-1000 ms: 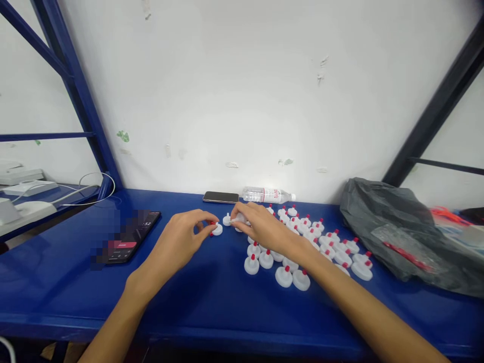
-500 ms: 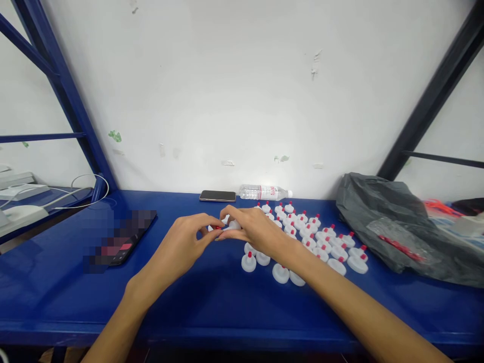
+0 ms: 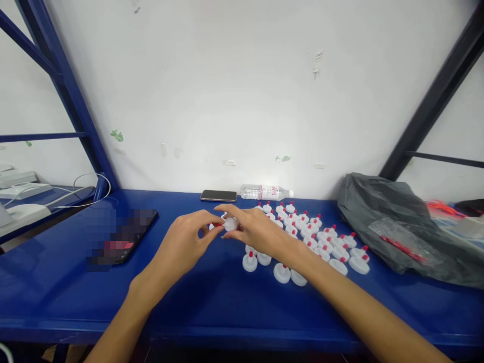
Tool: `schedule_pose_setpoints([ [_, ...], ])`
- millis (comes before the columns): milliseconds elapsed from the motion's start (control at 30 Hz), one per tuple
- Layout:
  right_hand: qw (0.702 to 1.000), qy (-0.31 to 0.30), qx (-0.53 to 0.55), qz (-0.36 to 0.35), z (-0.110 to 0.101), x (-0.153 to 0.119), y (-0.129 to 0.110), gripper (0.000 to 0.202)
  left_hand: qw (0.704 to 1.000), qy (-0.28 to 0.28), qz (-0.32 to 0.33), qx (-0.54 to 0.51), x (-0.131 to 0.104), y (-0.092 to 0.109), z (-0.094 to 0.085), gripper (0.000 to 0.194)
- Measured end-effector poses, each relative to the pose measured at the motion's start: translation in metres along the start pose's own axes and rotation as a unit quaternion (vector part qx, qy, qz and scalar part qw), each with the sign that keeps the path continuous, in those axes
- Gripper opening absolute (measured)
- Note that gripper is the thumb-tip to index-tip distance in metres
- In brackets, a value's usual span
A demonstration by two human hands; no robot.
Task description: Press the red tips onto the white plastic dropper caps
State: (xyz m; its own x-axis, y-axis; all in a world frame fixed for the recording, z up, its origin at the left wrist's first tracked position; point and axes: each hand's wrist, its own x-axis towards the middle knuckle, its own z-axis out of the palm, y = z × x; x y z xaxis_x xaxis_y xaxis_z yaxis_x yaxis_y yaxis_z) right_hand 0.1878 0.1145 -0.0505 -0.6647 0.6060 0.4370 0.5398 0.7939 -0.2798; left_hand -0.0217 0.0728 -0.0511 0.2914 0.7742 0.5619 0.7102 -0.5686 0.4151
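Observation:
My left hand (image 3: 192,237) pinches thumb and forefinger together on a small red tip cap, mostly hidden by the fingertips. Facing it, my right hand (image 3: 255,229) grips a translucent white nozzle cap (image 3: 230,224) between thumb and fingers. The two pieces meet or nearly meet; whether they touch I cannot tell. Both hands are above the blue table (image 3: 212,302). To the right and behind my right hand stand several white nozzle caps with red tips, one of them a white cap (image 3: 249,262) near the front. A few more white pieces show partly behind my fingers.
A clear water bottle (image 3: 266,192) lies by the wall beside a phone (image 3: 218,195). Another dark phone (image 3: 132,237), partly pixelated, is at left. At right a grey plastic bag (image 3: 363,212) bears a clear bag of red pieces (image 3: 404,248). Blue shelf posts (image 3: 71,96) rise at the side.
The white nozzle cap in my right hand has turned, so its round face now points more toward me. Both hands stay in nearly the same place, with the view shifted slightly.

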Motion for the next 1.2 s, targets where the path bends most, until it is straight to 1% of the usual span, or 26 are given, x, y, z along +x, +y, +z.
schedule_pose_setpoints([
  [100, 1.0, -0.001, -0.025, -0.012, 0.001, -0.001, 0.0, 0.066, 1.0, 0.003, -0.003, -0.006, 0.0, -0.001, 0.001, 0.014],
  [233, 0.996, 0.009, -0.082, -0.039, 0.001, -0.002, 0.0, 0.06, 0.999, 0.015, -0.012, -0.048, 0.0, 0.003, -0.001, 0.013],
  [300, 0.995, 0.034, -0.087, -0.041, 0.0, -0.003, 0.0, 0.059, 0.995, 0.014, -0.028, -0.095, -0.001, 0.007, -0.005, 0.016],
  [367, 0.995, 0.066, -0.072, -0.036, -0.001, -0.004, 0.001, 0.057, 0.987, -0.003, -0.049, -0.153, -0.001, 0.011, -0.01, 0.023],
  [433, 0.992, 0.1, -0.058, -0.045, -0.001, -0.005, 0.002, 0.054, 0.976, -0.024, -0.079, -0.201, -0.001, 0.015, -0.015, 0.028],
  [500, 0.987, 0.137, -0.053, -0.068, -0.001, -0.006, 0.002, 0.052, 0.965, -0.004, -0.117, -0.236, -0.001, 0.018, -0.018, 0.031],
  [533, 0.984, 0.154, -0.054, -0.078, 0.0, -0.006, 0.002, 0.051, 0.957, 0.015, -0.138, -0.255, -0.001, 0.019, -0.018, 0.037],
  [567, 0.981, 0.165, -0.058, -0.086, 0.0, -0.006, 0.001, 0.05, 0.946, 0.026, -0.158, -0.28, 0.0, 0.02, -0.018, 0.046],
  [600, 0.979, 0.174, -0.061, -0.091, 0.0, -0.007, 0.0, 0.049, 0.932, 0.022, -0.175, -0.317, 0.0, 0.021, -0.018, 0.053],
  [633, 0.977, 0.179, -0.063, -0.096, 0.001, -0.007, -0.001, 0.048, 0.913, 0.0, -0.185, -0.364, 0.0, 0.022, -0.018, 0.056],
  [667, 0.976, 0.182, -0.062, -0.102, 0.001, -0.007, -0.004, 0.047, 0.888, -0.038, -0.187, -0.417, 0.0, 0.023, -0.017, 0.053],
  [733, 0.971, 0.196, -0.054, -0.122, 0.001, -0.008, -0.009, 0.045, 0.837, -0.106, -0.175, -0.508, 0.0, 0.024, -0.017, 0.04],
  [767, 0.968, 0.206, -0.048, -0.134, 0.001, -0.009, -0.012, 0.044, 0.82, -0.121, -0.168, -0.534, 0.0, 0.025, -0.016, 0.034],
  [800, 0.965, 0.217, -0.041, -0.143, 0.001, -0.009, -0.015, 0.044, 0.812, -0.122, -0.161, -0.547, 0.0, 0.025, -0.016, 0.03],
  [833, 0.962, 0.224, -0.035, -0.149, 0.001, -0.01, -0.017, 0.043, 0.812, -0.114, -0.159, -0.55, -0.001, 0.025, -0.016, 0.027],
  [900, 0.961, 0.232, -0.023, -0.149, 0.002, -0.01, -0.021, 0.044, 0.822, -0.096, -0.161, -0.538, -0.001, 0.025, -0.016, 0.027],
  [1067, 0.96, 0.241, 0.001, -0.14, 0.004, -0.01, -0.025, 0.045, 0.834, -0.092, -0.159, -0.521, -0.001, 0.022, -0.017, 0.035],
  [1200, 0.962, 0.236, 0.013, -0.139, 0.005, -0.009, -0.024, 0.044, 0.847, -0.076, -0.158, -0.502, 0.0, 0.021, -0.017, 0.035],
])
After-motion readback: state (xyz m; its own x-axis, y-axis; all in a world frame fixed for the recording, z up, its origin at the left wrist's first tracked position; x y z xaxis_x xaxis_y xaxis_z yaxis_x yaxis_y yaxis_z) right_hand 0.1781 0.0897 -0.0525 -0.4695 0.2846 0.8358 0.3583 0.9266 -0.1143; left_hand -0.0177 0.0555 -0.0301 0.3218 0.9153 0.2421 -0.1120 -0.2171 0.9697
